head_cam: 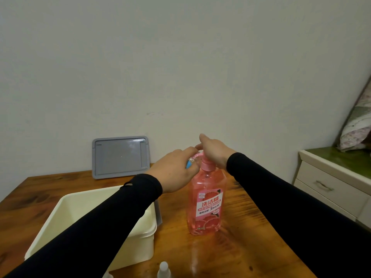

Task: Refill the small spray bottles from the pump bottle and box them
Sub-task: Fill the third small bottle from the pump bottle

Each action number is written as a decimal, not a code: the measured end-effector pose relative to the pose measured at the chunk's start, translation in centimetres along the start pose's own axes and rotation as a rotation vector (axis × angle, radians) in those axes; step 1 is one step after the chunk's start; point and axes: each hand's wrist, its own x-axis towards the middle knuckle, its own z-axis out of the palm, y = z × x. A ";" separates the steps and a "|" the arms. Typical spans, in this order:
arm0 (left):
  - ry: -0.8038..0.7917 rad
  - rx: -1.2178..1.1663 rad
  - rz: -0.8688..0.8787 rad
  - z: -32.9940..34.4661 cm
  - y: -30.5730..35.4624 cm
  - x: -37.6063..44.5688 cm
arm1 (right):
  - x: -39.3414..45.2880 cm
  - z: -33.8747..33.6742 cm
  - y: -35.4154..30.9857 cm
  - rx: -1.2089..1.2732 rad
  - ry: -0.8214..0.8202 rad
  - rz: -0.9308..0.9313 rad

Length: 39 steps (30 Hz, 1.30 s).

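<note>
A wooden table point(251, 227) stands against a plain pale wall. On it stands a pink pump bottle point(206, 205) of dish soap. The right hand point(215, 152) presses flat on the pump head. The left hand point(174, 170) grips a small spray bottle point(190, 163) at the spout. The cream box point(96, 223) appears empty; another spray bottle point(164, 269) waits in front. Filling seems barely begun; boxing remains.
</note>
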 end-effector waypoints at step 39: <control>-0.003 -0.034 -0.015 0.0 -0.2 0.0 | 0.1 -0.1 -0.1 -0.054 0.048 0.020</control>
